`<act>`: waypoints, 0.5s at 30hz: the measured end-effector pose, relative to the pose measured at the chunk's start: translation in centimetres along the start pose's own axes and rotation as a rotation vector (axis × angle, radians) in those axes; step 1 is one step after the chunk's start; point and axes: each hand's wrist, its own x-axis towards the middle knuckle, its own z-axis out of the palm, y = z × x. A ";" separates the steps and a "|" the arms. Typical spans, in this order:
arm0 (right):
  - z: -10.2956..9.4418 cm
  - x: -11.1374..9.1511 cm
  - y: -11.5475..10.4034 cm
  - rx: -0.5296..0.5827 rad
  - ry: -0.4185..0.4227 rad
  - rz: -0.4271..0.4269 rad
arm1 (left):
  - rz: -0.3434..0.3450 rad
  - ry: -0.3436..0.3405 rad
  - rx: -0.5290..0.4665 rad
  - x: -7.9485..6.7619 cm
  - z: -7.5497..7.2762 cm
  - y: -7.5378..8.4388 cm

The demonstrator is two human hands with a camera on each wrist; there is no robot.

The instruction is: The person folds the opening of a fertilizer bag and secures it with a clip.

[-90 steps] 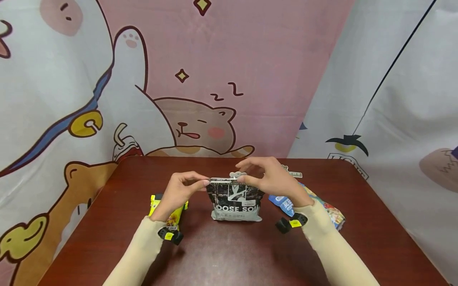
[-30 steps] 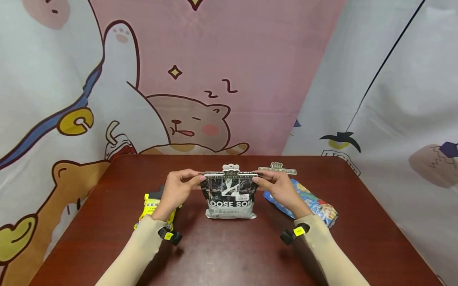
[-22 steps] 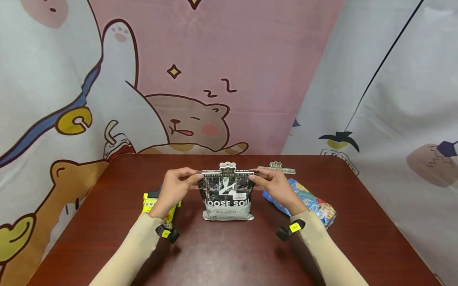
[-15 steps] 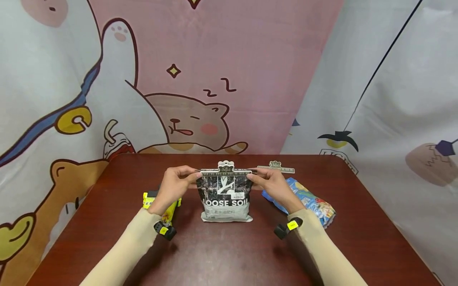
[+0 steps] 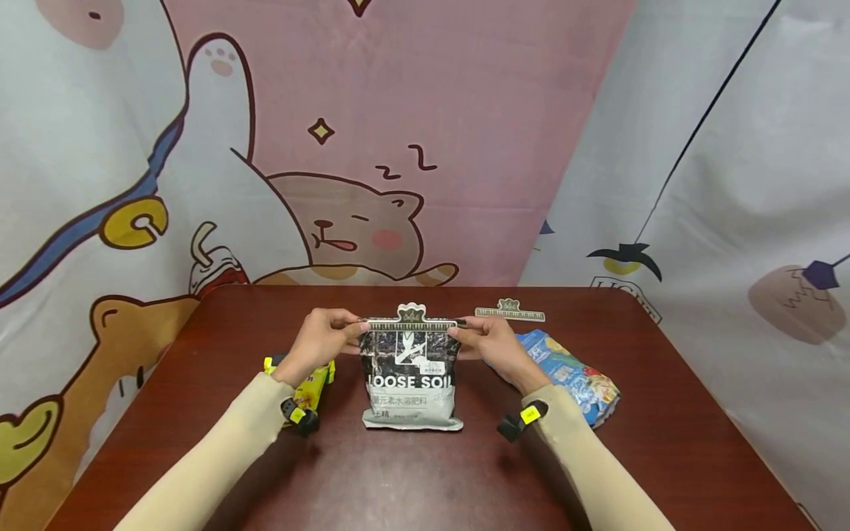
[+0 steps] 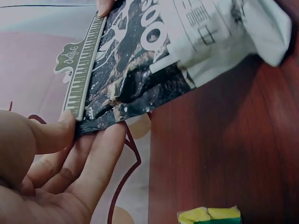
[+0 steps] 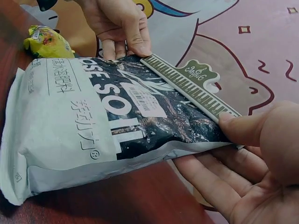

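A black and white bag labelled "LOOSE SOIL" [image 5: 410, 391] stands upright in the middle, its top edge gripped by a clip with a piano-key pattern [image 5: 412, 324]. At the bag's top left corner my left hand [image 5: 324, 343] pinches the bag and clip end, thumb in front and fingers behind. My right hand [image 5: 493, 346] does the same at the top right corner. The right wrist view shows its thumb on the clip's end and its fingers under the bag [image 7: 117, 107]. Whether the bag's base touches the table cannot be told.
A yellow packet [image 5: 308, 391] lies left of the bag, partly behind my left forearm. On the right, a blue patterned bag [image 5: 574, 380] lies on the brown table [image 5: 398, 479]. A second piano-key clip [image 5: 510, 313] lies near the far edge, before a cartoon cloth.
My right hand has gone from the clip's middle handle to its right end. Both hands have since brought the soil bag nearer to me, and more of its front shows.
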 end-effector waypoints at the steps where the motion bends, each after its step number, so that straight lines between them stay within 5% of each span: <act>1: 0.0 0.1 0.2 0.007 0.002 0.011 | -0.008 -0.007 0.012 0.2 0.0 0.0; 15: 0.9 2.2 2.8 0.040 0.034 0.160 | -0.143 -0.131 0.012 2.2 0.1 -1.0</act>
